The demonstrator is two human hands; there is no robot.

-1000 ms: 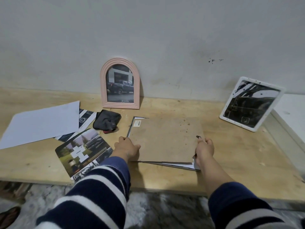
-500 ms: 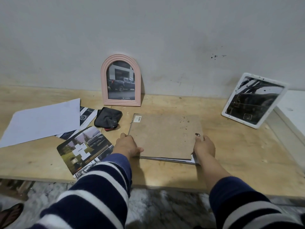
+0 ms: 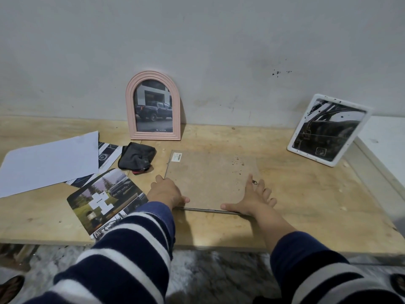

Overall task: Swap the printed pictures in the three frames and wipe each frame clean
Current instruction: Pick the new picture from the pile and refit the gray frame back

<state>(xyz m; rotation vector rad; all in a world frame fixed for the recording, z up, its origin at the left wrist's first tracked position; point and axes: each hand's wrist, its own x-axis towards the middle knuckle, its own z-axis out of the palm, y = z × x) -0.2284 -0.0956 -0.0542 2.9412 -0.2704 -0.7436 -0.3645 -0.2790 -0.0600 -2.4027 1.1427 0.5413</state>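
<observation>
1. We have the third frame lying face down in the middle of the bench, its brown backing board up, so the back can be worked on.
2. Our left hand grips the frame's near-left edge, fingers curled round it, to steady it.
3. Our right hand lies flat on the near-right corner with fingers spread and straight, pressing the board down beside a small black clip.
4. The pink arched frame and the white frame lean against the far wall, each holding a print.
5. Loose prints and a dark cloth wait at left, handy for wiping.
</observation>
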